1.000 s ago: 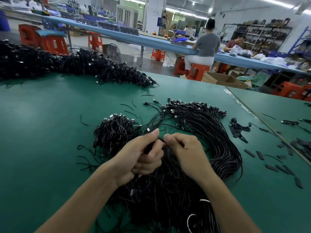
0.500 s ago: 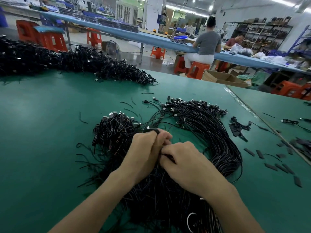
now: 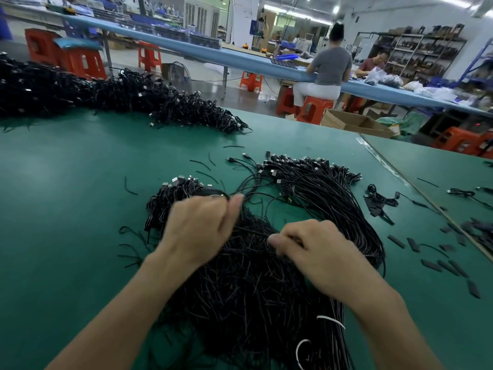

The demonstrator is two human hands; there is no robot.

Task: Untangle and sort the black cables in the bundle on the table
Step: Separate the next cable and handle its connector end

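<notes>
A big tangled bundle of black cables (image 3: 253,289) lies on the green table (image 3: 66,209) right in front of me. A combed-out fan of cables with USB plugs (image 3: 314,177) curves off to the right of it. A smaller clump with plugs (image 3: 176,193) sits at the left. My left hand (image 3: 202,228) is blurred and pinches a looped black cable at the clump's top edge. My right hand (image 3: 312,247) rests on the bundle with its fingers closed on cable strands.
A long heap of black cables (image 3: 133,100) runs along the far left of the table. Small black sleeves and cable scraps (image 3: 440,260) lie scattered at the right, near a seam to the adjoining table. Two people sit at a blue bench beyond.
My hands have come apart: the left one moved left and up with a cable loop, the right one dropped onto the bundle. The view has tilted slightly.
</notes>
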